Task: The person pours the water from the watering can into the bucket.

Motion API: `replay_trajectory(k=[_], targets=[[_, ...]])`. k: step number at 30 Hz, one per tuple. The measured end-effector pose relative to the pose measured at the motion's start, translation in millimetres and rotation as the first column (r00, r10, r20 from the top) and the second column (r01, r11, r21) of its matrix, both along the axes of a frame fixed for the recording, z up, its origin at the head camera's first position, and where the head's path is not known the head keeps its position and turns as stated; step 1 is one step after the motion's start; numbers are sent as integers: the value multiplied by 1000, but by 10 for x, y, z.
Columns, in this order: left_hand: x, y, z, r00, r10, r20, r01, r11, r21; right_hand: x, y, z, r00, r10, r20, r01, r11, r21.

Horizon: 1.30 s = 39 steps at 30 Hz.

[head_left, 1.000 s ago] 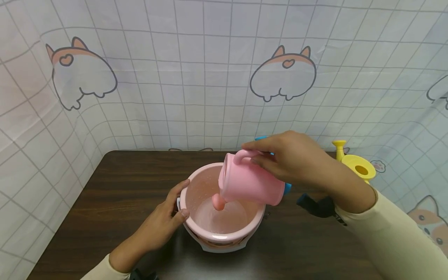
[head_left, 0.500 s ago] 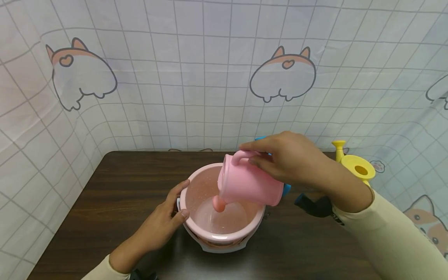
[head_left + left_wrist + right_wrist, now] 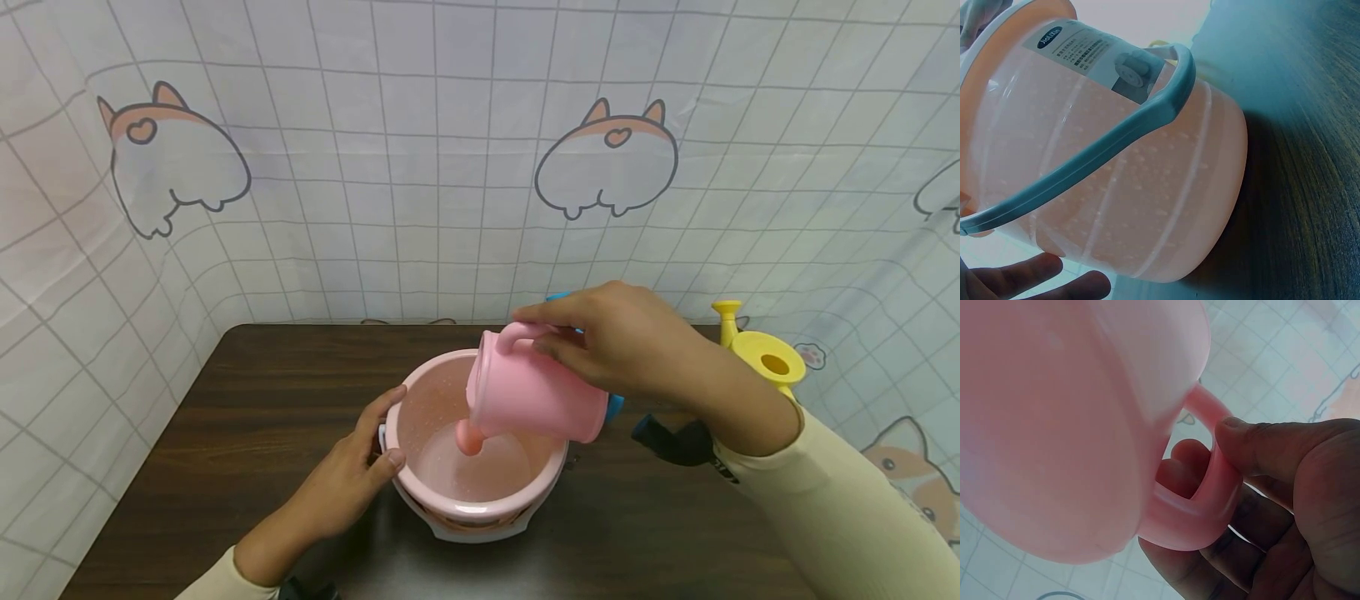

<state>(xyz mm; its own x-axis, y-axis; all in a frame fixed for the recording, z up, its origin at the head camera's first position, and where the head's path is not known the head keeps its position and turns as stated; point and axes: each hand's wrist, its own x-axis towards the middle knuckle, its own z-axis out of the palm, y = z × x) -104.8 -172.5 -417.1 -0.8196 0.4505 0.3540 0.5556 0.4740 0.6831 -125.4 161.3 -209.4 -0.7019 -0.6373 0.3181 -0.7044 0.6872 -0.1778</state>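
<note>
A pink bucket [image 3: 480, 508] stands on the dark wooden table. My left hand [image 3: 341, 479] holds its left side, with thumb and index fingertip on the rim. In the left wrist view, the grey bail handle [image 3: 1104, 147] hangs down against the bucket's outer wall, which has droplets on it. My right hand [image 3: 611, 337] grips a pink watering can [image 3: 536, 392] by its loop handle [image 3: 1188, 522], fingers through the loop and thumb over it. The can lies tipped on its side over the bucket, its salmon-coloured round spout head [image 3: 469, 437] pointing down inside.
Behind the right forearm, a yellow watering can [image 3: 776, 358] stands at the table's right back. Blue parts of another object [image 3: 615, 406] show behind the pink can. A grid-patterned curtain [image 3: 420, 208] with corgi drawings hangs along the back and sides.
The pink watering can and my right hand have shifted very slightly left; the can stays tipped over the bucket. My left hand has kept its place on the rim.
</note>
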Motion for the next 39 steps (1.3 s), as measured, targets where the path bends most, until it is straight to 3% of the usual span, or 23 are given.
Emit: replay_trajectory(k=[22,39], targets=[[8,-12,55,1000,3,-31,-4,1000,-13,20,106,3,1000,16,12,-15,997,-70],[12,-10,34,1000,14,-10,-14,1000,-25,71,366,-122,998,-17,-54,8,987,-162]])
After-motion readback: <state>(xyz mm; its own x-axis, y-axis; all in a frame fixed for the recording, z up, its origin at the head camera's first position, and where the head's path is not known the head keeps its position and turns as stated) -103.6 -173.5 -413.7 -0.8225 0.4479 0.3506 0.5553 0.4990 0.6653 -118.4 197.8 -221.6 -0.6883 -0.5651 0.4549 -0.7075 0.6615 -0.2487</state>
